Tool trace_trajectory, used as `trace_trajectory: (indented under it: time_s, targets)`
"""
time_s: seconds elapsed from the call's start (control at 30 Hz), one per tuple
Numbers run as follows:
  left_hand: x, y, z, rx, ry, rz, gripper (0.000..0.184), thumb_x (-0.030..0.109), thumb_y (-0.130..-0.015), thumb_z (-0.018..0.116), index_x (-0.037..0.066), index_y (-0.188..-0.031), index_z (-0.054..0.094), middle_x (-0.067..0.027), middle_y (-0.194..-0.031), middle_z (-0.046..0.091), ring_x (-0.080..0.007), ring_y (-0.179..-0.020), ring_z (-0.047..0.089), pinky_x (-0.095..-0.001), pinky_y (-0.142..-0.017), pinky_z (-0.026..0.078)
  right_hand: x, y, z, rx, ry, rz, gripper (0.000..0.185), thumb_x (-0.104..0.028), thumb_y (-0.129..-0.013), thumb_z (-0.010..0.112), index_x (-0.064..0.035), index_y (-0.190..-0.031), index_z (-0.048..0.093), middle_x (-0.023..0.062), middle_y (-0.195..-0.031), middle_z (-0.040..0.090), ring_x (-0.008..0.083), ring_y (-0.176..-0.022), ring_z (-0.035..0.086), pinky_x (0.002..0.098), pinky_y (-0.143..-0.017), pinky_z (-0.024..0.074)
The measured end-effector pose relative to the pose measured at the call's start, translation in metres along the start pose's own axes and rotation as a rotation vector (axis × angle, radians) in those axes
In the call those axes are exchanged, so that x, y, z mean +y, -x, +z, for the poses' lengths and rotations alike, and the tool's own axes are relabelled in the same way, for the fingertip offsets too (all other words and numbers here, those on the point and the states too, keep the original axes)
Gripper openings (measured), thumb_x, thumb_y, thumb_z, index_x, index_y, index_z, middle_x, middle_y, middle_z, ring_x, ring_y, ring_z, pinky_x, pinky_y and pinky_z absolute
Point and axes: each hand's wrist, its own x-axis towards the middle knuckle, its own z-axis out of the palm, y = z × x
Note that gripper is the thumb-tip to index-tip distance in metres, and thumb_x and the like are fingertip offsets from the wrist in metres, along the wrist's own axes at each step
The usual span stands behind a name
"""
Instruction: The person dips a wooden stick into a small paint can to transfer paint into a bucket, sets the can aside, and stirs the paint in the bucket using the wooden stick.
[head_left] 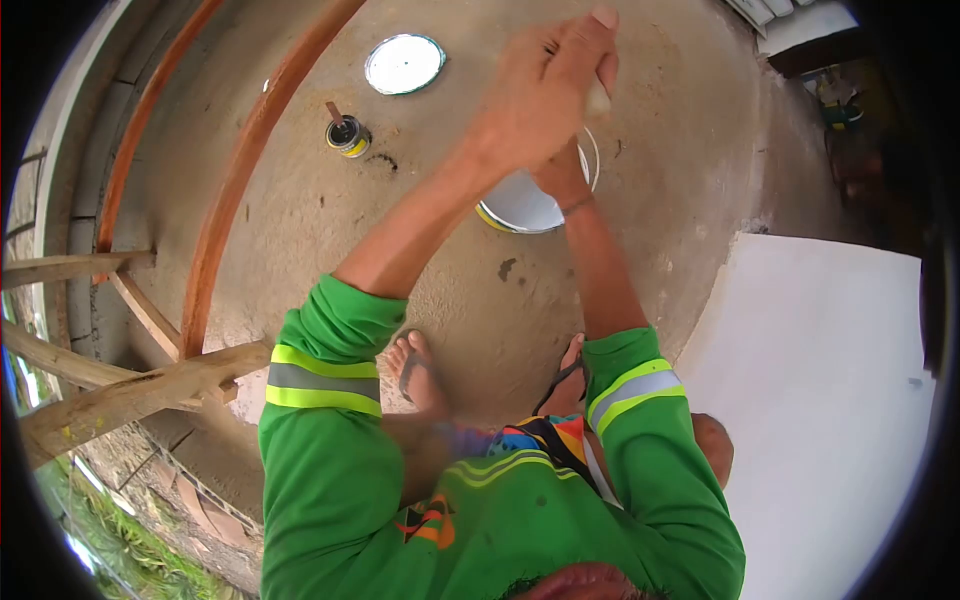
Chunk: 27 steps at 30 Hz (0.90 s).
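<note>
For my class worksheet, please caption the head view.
Hands close together partly hide an open bucket, whitish inside; a small open can stands nearby.

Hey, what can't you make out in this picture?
In the head view:
Right hand: fingers hidden behind the left hand.
Pale object: mostly covered by the left hand.
Bucket: partly blocked by the hands.
Items at upper right: too small and dark.

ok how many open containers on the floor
2 clearly: the large bucket, upper centre, and the small can to its left. Others may be hidden at the dark upper right.
</note>
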Motion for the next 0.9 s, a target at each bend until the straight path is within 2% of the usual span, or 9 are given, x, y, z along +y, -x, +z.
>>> trace_trajectory:
  time_s: [0.07,0.27,0.37,0.43,0.5,0.57,0.77,0.83,0.9]
  targets:
    - [0.012,0.003,0.000,-0.040,-0.044,-0.129,0.053,0.042,-0.101,0.043,0.000,-0.070,0.057,-0.0082,-0.058,0.047,-0.0180,-0.056,0.046,-0.0355,-0.058,0.040,-0.004,0.015,0.010,0.010,0.035,0.025,0.064,-0.009,-0.087,0.064,0.0003,-0.142,0.035,0.0150,-0.139,0.047,0.0240,-0.127,0.048,0.0380,-0.105,0.0393]
    - [0.013,0.004,0.009,-0.146,-0.033,0.024,0.046,0.042,-0.103,0.043,0.003,-0.091,0.064,-0.0062,-0.077,0.063,-0.0157,-0.073,0.059,-0.0302,-0.069,0.047,-0.014,0.037,-0.034,0.005,-0.107,0.231,0.037,-0.009,-0.088,0.065,0.0021,-0.122,0.054,0.0112,-0.117,0.060,0.0207,-0.104,0.059,0.0326,-0.089,0.0468]
    - [-0.027,-0.004,-0.028,0.065,-0.128,0.277,0.043,0.041,-0.103,0.041,0.004,-0.105,0.064,-0.0074,-0.085,0.066,-0.0159,-0.085,0.062,-0.0301,-0.082,0.047,-0.013,0.015,-0.045,0.042,-0.224,0.228,0.022,-0.010,-0.090,0.063,0.0009,-0.109,0.062,0.0067,-0.107,0.062,0.0159,-0.092,0.058,0.0289,-0.081,0.0465]
    - [-0.063,0.006,-0.106,0.198,-0.253,0.144,0.039,0.036,-0.104,0.041,0.003,-0.112,0.062,-0.0085,-0.091,0.067,-0.0163,-0.093,0.062,-0.0317,-0.091,0.045,-0.017,0.005,-0.053,0.087,-0.235,0.246,0.020,-0.011,-0.091,0.063,0.0001,-0.107,0.063,0.0052,-0.104,0.061,0.0138,-0.089,0.056,0.0277,-0.080,0.0454]
    - [-0.118,0.036,-0.187,0.464,-0.386,0.109,0.028,0.020,-0.103,0.041,-0.002,-0.106,0.060,-0.0080,-0.086,0.064,-0.0168,-0.087,0.061,-0.0318,-0.086,0.047,-0.032,-0.001,-0.067,0.179,-0.129,0.262,0.021,-0.013,-0.092,0.063,-0.0005,-0.108,0.063,0.0045,-0.103,0.060,0.0127,-0.088,0.055,0.0270,-0.082,0.0437]
    - [-0.171,0.083,-0.256,0.697,-0.511,-0.016,0.021,0.019,-0.098,0.050,0.000,-0.103,0.059,-0.0074,-0.088,0.062,-0.0156,-0.086,0.060,-0.0314,-0.082,0.048,-0.036,-0.010,-0.088,0.316,-0.066,0.252,0.023,-0.016,-0.092,0.064,-0.0002,-0.109,0.063,0.0042,-0.104,0.060,0.0129,-0.095,0.055,0.0280,-0.091,0.0411]
    - [-0.266,0.164,-0.306,0.516,-0.850,-0.429,0.072,0.037,-0.075,0.080,0.003,-0.131,0.052,-0.0152,-0.119,0.063,-0.0271,-0.108,0.058,-0.0409,-0.094,0.044,-0.066,-0.024,-0.108,0.600,0.095,0.104,0.040,-0.022,-0.096,0.060,0.0035,-0.125,0.054,0.0114,-0.117,0.063,0.0185,-0.109,0.056,0.0314,-0.102,0.0376]
    - [-0.287,0.154,-0.293,0.523,-0.948,-0.477,0.087,0.041,-0.066,0.085,0.006,-0.136,0.049,-0.0153,-0.128,0.060,-0.0323,-0.118,0.053,-0.0475,-0.099,0.038,-0.079,-0.032,-0.121,0.669,0.470,-0.002,0.045,-0.024,-0.099,0.054,0.0054,-0.132,0.051,0.0173,-0.123,0.061,0.0236,-0.112,0.057,0.0335,-0.102,0.0412]
    - [-0.296,0.142,-0.288,0.528,-0.915,-0.487,0.092,0.043,-0.064,0.086,0.007,-0.139,0.046,-0.0146,-0.132,0.057,-0.0328,-0.124,0.046,-0.0490,-0.103,0.032,-0.098,-0.046,-0.134,0.779,0.531,-0.297,0.034,-0.017,-0.098,0.052,0.0067,-0.122,0.057,0.0209,-0.123,0.060,0.0260,-0.111,0.057,0.0343,-0.100,0.0423]
